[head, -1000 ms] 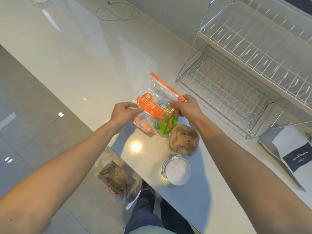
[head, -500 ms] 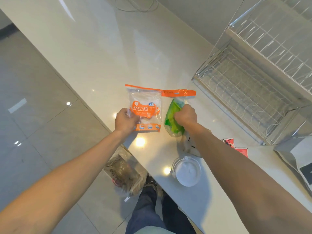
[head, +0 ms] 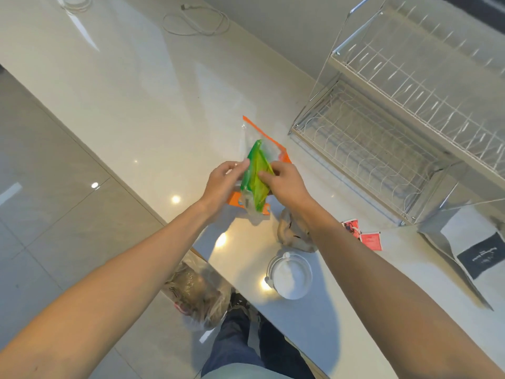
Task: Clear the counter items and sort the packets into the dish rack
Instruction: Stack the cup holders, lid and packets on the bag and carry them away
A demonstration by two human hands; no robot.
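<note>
Your left hand pinches the orange-trimmed packet and your right hand grips the green packet, both held together above the counter, left of the dish rack.

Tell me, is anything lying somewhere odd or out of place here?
Yes. A clear plastic bag with brownish contents sits on the floor below the counter edge, not on it. Nothing looks spilled.
</note>
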